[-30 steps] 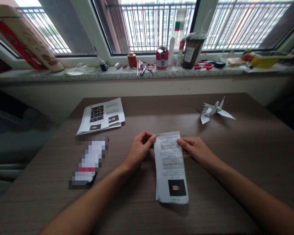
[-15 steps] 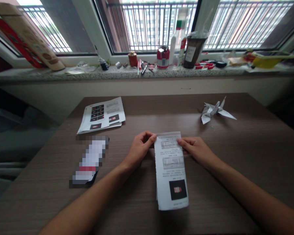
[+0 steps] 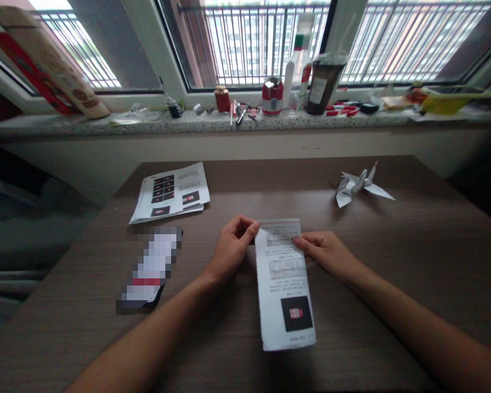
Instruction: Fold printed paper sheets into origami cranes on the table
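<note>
Each grip, left hand [image 3: 233,244] and right hand [image 3: 326,250], pinches printed paper [image 3: 284,286]; folded crane [image 3: 355,184] near surface's [image 3: 396,234] far right corner.

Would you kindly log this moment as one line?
left hand: pinches paper strip, far left corner | right hand: pinches its right edge | table: printed sheets far left, paper crane far right

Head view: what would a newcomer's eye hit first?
Probably the white printed paper strip, front and centre, held near its far end by the left hand and right hand. Next, the white folded-paper crane, toward the far right of the brown table; then the red-and-silver can on the speckled windowsill.
</note>
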A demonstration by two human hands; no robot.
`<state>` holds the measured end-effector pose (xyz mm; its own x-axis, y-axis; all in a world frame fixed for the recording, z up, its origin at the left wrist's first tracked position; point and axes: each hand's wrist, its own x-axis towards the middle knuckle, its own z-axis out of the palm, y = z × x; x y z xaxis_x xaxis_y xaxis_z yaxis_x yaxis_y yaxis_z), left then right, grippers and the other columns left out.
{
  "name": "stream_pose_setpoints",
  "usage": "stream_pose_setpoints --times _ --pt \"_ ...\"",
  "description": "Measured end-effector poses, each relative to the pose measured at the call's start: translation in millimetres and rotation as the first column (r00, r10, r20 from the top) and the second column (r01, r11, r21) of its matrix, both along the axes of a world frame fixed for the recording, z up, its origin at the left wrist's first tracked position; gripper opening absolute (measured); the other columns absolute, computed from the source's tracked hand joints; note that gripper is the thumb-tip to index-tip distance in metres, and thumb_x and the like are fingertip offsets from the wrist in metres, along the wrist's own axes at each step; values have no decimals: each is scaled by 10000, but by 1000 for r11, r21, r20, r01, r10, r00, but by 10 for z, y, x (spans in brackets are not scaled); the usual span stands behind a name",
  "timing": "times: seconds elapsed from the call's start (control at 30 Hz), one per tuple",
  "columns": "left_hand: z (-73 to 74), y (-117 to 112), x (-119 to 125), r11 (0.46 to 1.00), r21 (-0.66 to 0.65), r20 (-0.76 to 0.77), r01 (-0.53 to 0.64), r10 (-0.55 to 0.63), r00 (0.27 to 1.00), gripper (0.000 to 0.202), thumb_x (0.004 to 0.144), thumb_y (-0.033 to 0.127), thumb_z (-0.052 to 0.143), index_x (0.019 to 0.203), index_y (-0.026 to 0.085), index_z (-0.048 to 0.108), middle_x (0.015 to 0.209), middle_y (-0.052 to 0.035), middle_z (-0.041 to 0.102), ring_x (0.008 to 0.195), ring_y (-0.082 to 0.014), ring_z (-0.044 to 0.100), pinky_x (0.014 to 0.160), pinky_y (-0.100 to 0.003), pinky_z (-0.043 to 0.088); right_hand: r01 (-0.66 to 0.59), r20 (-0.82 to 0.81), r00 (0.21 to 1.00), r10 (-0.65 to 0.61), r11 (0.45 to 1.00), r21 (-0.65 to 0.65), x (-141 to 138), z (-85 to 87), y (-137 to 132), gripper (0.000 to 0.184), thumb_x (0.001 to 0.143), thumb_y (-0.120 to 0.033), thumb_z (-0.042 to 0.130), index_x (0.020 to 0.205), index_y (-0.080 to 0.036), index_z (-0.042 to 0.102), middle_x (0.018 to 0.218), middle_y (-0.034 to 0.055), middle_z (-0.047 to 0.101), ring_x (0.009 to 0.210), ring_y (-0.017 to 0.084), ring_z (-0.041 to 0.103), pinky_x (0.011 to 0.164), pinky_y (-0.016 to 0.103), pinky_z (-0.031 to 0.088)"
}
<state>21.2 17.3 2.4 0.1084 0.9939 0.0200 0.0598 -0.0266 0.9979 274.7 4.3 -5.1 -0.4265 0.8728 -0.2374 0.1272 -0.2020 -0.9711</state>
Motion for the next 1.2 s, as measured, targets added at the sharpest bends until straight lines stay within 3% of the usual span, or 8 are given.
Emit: stream_pose_setpoints --times 0.13,0.3,0.57,0.77,0.9,1.1,1.2 --pt "-4 5 -7 1000 -4 1 -14 14 1000 306 919 462 719 864 173 635 827 -23 664 774 -173 638 727 -274 530 21 19 1000 -21 1000 -4 15 -20 4 399 932 -593 664 962 -223 812 956 79 807 852 220 746 790 374 611" --pt "-55 24 -42 1000 -16 45 -26 27 999 311 922 468 724 876 177 626 843 -21 672 772 -164 648 722 -268 543 -73 -30 997 71 995 -70 16 7 -30 387 925 -595 670 997 -246 821 1015 84 809 940 263 753 870 440 609" --pt "-53 21 -34 998 -69 146 -8 18 989 302 912 439 746 877 172 609 862 -24 680 791 -164 668 751 -291 584 -35 10 999 35 999 -20 -13 27 -19 374 928 -554 680 947 -202 805 967 84 805 856 214 742 801 365 594" --pt "-73 35 -40 995 -87 193 -54 70 979 304 897 428 760 871 177 591 857 -13 675 779 -153 667 754 -279 583 -55 -44 998 52 996 -71 -18 25 -42 367 924 -556 687 951 -204 790 965 81 799 892 214 743 812 359 589" --pt "-95 46 -50 995 -98 217 -35 56 974 273 889 390 755 865 175 587 856 -9 657 793 -156 665 744 -273 586 -39 10 999 39 999 -7 11 -23 -29 363 950 -538 660 924 -197 780 907 70 788 803 193 719 726 319 562" --pt "-54 42 -59 993 -112 147 26 -10 989 216 896 350 699 878 184 562 829 5 642 754 -153 658 680 -253 571 89 58 994 -91 995 45 21 -30 6 396 938 -546 650 923 -166 760 860 79 762 720 180 679 648 301 524" --pt "1 39 -79 993 -89 30 82 -79 996 183 913 340 667 893 179 580 817 1 646 727 -160 656 670 -270 567 52 78 995 -56 998 44 52 3 19 385 956 -538 632 933 -174 755 854 83 762 715 183 680 635 302 522"
